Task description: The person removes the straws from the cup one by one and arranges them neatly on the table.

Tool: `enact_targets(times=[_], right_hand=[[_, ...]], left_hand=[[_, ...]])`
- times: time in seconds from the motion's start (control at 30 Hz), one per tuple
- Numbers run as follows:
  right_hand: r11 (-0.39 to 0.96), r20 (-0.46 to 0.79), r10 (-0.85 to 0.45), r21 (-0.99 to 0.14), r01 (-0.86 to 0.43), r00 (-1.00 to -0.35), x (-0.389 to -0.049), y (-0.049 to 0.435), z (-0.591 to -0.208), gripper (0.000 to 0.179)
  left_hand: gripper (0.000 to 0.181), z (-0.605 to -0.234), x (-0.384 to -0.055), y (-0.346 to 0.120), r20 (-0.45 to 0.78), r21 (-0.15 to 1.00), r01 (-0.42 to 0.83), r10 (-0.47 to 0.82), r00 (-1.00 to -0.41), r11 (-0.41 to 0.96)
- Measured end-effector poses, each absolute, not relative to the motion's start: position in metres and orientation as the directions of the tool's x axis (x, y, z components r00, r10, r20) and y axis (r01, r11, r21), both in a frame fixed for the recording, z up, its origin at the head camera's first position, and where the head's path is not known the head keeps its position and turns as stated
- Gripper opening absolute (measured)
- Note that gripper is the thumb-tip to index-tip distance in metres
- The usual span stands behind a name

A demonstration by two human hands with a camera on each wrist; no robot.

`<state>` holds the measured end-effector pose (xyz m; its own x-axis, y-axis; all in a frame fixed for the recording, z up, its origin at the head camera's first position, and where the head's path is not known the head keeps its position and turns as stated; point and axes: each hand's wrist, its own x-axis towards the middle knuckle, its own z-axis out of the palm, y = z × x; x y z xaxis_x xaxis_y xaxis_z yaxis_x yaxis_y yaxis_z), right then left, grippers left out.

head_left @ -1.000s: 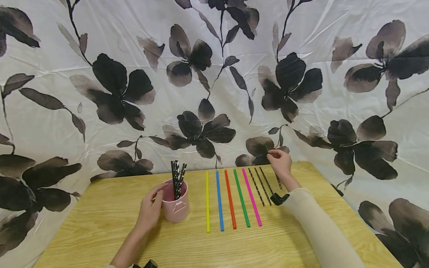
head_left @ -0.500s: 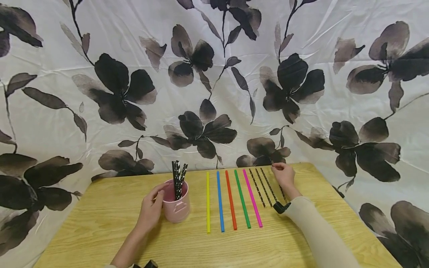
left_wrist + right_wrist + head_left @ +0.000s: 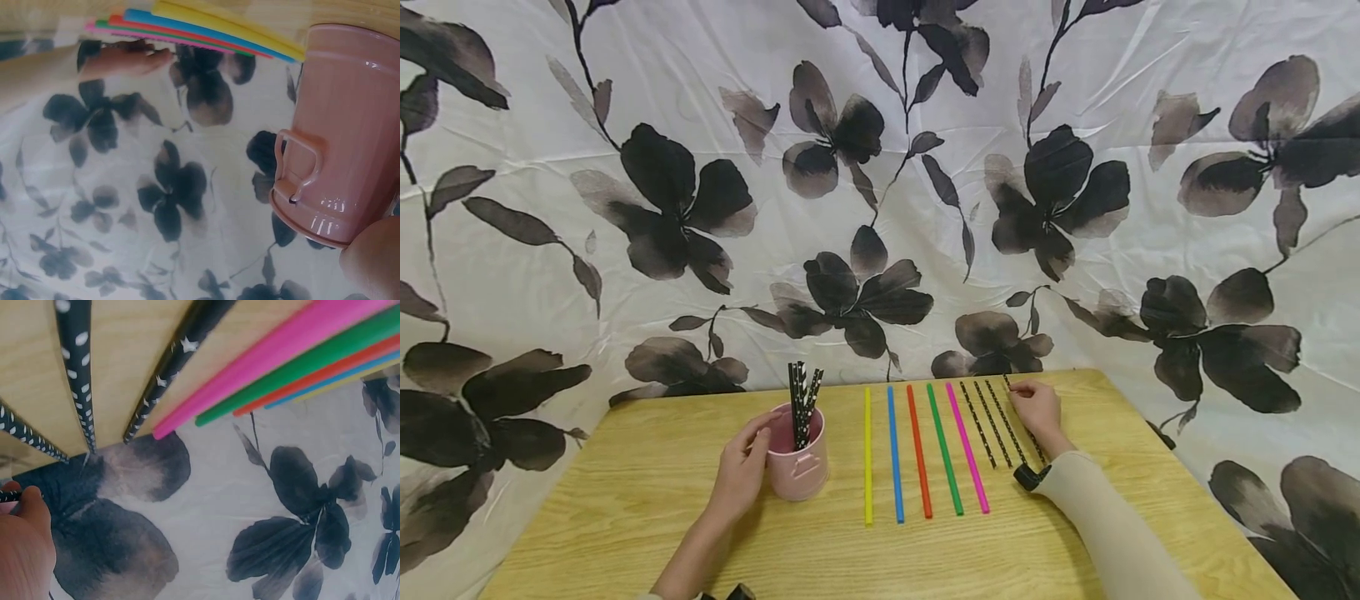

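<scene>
**Where a Straw Is Slender, Pinch Lightly**

While the left hand [image 3: 741, 471] grips the pink cup [image 3: 797, 479] at its left side, the right hand [image 3: 1037, 412] pinches a black patterned straw [image 3: 9, 496] between thumb and fingers, close to its far end. The pinched straw is at the right-hand end of the row on the table [image 3: 602, 517], just beside three flat-lying black straws [image 3: 993, 424]. Its near part slants out below the hand; whether its near end touches the wood cannot be told.

Handling, as judged from appearance:

1. Pinched straw. Expect very little weight and a stiff, thin-walled tube. Firm pressure could crease or flatten it, so fingertip force should suffice. A hold near one end leaves the other end free to swing; a hold nearer the middle would balance better.

2. Coloured straws. The yellow straw [image 3: 868, 458], blue straw [image 3: 895, 454], red straw [image 3: 919, 454], green straw [image 3: 944, 450] and magenta straw [image 3: 967, 450] lie side by side, apart from one another. They look thicker and smoother, and may roll or slip if nudged. Take hold across the diameter, thumb opposite fingers.

3. Cup. The wall looks rigid and glossy, hence possibly slippery. Standing straws [image 3: 793, 408] rise well above its rim and may make it easier to tip. Hold it by the side wall; the small handle [image 3: 807, 464] on its near face looks too slight for a full grasp.
</scene>
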<state>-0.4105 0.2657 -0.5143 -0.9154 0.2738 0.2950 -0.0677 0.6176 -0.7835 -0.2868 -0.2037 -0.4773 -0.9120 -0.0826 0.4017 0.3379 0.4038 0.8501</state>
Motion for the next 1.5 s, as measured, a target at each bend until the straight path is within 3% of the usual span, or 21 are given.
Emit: enact_targets(times=[0.63,1.5], right_hand=[[0.717,0.209,0.26,-0.695,0.044,-0.943,-0.414,0.261,-0.514,0.018],[0.741,0.23,0.235,-0.672,0.021,-0.945,-0.417,0.261,-0.519,0.018]], left_hand=[[0.029,-0.478,-0.288,-0.204,0.41,0.849,0.348,-0.083,-0.908,0.397],[0.03,-0.462,-0.275,-0.198,0.403,0.854,0.356,-0.05,-0.914,0.38]])
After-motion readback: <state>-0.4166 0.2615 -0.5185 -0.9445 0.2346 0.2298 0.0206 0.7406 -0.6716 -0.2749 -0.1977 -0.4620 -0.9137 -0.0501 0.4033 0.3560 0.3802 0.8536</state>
